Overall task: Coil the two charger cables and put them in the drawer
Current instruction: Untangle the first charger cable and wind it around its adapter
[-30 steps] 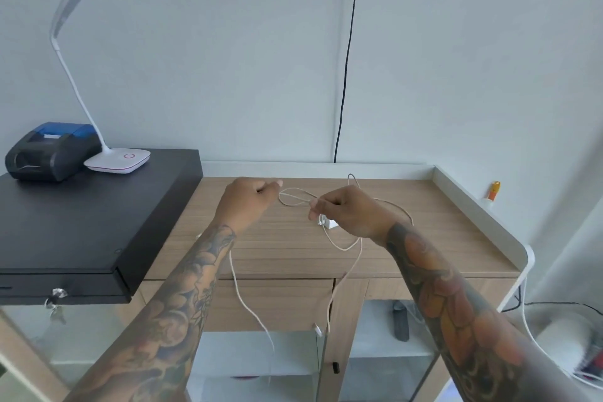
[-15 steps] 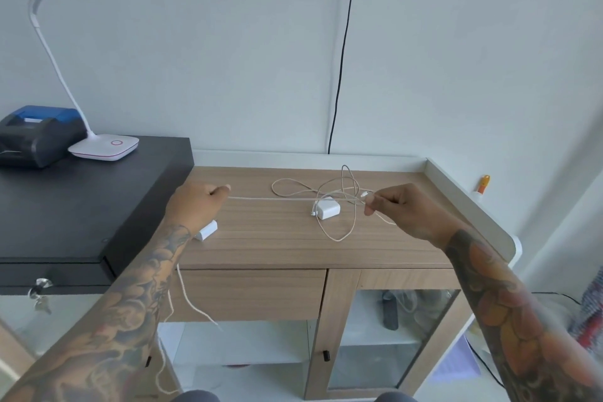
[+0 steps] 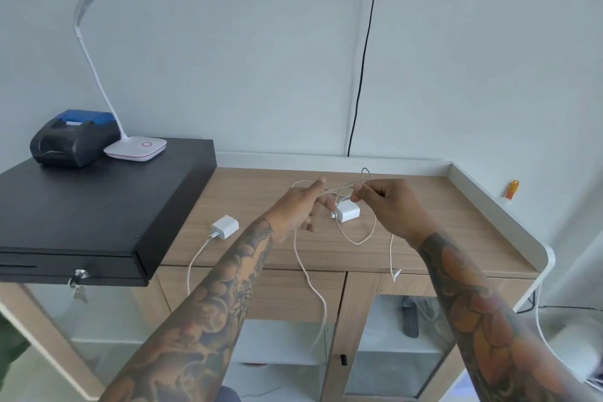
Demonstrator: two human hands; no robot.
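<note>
White cable (image 3: 301, 258) runs between both hands over the wooden cabinet top (image 3: 440, 232). Left hand (image 3: 301, 206) reaches forward, index finger straight, cable passing between its fingers and dropping off the front edge. Right hand (image 3: 388, 202) pinches a loop of it with curled fingers, right above the charger brick (image 3: 347, 211). Second charger (image 3: 225, 226) sits on the wood near the black cash drawer (image 3: 98, 206), its cord hanging down. Honestly can't tell which strand belongs to which charger in the tangle behind the fingers.
</note>
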